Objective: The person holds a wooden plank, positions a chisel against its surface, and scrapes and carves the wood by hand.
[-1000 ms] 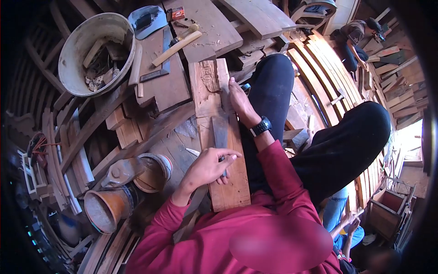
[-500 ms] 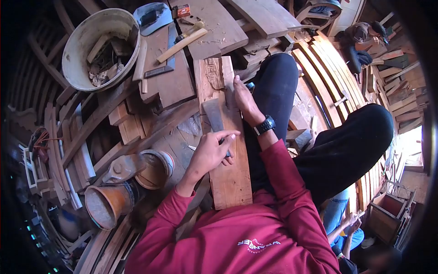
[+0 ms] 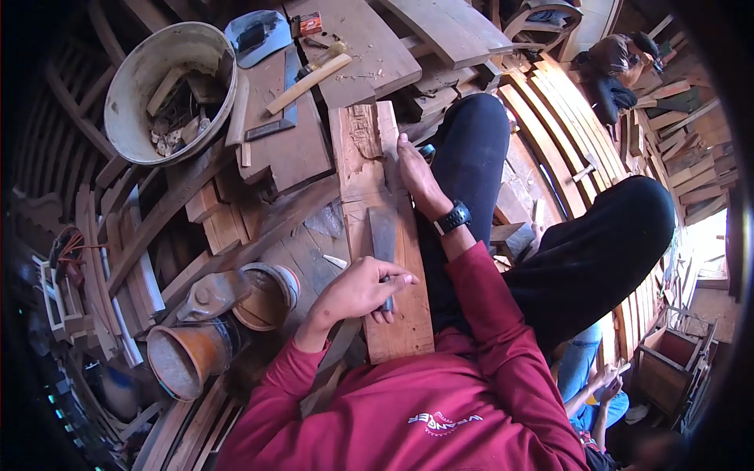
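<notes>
A long wooden board point(image 3: 399, 322) lies over my lap, with a rough hollow cut into its far end. My left hand point(image 3: 357, 289) is closed around a chisel point(image 3: 382, 234), whose wide, flat metal blade points away from me along the board's face. The index finger and thumb lie over the tool, and its handle is mostly hidden in the hand. At the board's right edge, my right hand point(image 3: 420, 180), with a dark watch on the wrist, holds the wood with the thumb at the edge. Its other fingers are largely hidden.
To the left stand a white bucket point(image 3: 118, 118) of wood scraps and a rusty tin point(image 3: 177, 357). A try square point(image 3: 287, 94), a wooden stick point(image 3: 308, 85) and a cap point(image 3: 259, 39) lie on planks ahead. A hammer point(image 3: 584, 167) rests at right. Other people sit nearby.
My left hand has drawn the chisel back toward my body along the board. The blade now lies farther from the hollow. My right hand stays at the board's edge.
</notes>
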Demonstrator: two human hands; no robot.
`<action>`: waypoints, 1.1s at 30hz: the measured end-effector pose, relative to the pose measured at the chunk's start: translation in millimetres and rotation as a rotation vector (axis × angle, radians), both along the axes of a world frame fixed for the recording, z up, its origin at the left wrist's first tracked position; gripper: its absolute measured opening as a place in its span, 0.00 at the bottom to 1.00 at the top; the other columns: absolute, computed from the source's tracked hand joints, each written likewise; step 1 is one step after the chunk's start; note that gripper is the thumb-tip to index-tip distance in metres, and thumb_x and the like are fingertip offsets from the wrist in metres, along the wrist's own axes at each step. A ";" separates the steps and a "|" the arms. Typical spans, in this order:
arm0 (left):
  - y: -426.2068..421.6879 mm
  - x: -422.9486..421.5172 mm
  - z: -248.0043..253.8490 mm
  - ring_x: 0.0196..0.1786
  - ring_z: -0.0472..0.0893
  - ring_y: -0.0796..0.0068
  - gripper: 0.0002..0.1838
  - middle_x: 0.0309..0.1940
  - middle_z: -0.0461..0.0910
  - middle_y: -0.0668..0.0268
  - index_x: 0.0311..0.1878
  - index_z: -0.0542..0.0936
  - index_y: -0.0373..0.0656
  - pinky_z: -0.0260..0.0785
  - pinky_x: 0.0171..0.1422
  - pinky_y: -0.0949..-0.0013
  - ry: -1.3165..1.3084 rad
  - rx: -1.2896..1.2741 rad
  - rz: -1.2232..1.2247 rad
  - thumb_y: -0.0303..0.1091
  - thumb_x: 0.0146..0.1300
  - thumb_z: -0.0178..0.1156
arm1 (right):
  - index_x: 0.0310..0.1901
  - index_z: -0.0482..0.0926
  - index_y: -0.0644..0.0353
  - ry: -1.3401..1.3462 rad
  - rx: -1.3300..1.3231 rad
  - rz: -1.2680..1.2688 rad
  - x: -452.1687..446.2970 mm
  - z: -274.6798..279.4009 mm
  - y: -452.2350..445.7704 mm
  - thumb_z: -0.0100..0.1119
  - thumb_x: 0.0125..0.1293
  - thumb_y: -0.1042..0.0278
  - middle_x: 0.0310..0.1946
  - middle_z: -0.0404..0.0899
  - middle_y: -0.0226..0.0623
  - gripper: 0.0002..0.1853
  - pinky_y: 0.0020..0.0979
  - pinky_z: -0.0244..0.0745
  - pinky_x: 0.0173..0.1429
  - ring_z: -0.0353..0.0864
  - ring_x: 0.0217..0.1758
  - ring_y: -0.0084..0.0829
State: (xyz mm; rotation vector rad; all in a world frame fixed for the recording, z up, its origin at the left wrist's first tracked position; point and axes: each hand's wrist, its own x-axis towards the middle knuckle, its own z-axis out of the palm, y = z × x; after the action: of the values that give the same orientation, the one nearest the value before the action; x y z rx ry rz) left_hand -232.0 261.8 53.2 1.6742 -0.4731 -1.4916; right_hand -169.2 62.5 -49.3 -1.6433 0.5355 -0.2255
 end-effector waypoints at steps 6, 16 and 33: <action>-9.2 10.7 -16.3 0.24 0.84 0.79 0.19 0.24 0.82 0.64 0.58 0.82 0.38 0.74 0.23 0.77 -0.152 -0.137 0.328 0.43 0.78 0.54 | 0.74 0.60 0.72 -0.017 0.134 0.136 2.2 -7.3 -10.7 0.32 0.81 0.39 0.74 0.63 0.46 0.40 0.30 0.51 0.79 0.59 0.77 0.32; -8.4 12.8 -18.8 0.23 0.84 0.78 0.19 0.23 0.82 0.64 0.55 0.82 0.36 0.73 0.22 0.77 -0.188 -0.117 0.316 0.44 0.77 0.55 | 0.73 0.62 0.72 -0.017 0.230 0.129 1.5 -0.5 -8.3 0.32 0.81 0.38 0.73 0.65 0.45 0.40 0.31 0.51 0.78 0.61 0.76 0.32; 4.3 0.7 -3.0 0.25 0.85 0.81 0.20 0.24 0.84 0.64 0.56 0.83 0.37 0.74 0.24 0.76 -0.042 -0.062 0.151 0.44 0.76 0.57 | 0.67 0.67 0.71 -0.001 0.088 0.079 -1.4 -1.4 -7.5 0.29 0.81 0.38 0.65 0.71 0.51 0.38 0.35 0.58 0.73 0.67 0.70 0.40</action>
State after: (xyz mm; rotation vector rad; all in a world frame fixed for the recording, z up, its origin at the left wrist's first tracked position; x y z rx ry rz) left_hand -231.2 266.1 50.2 1.6576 -0.4028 -1.3219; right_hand -170.6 55.0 -50.7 -1.5756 0.4724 -0.1422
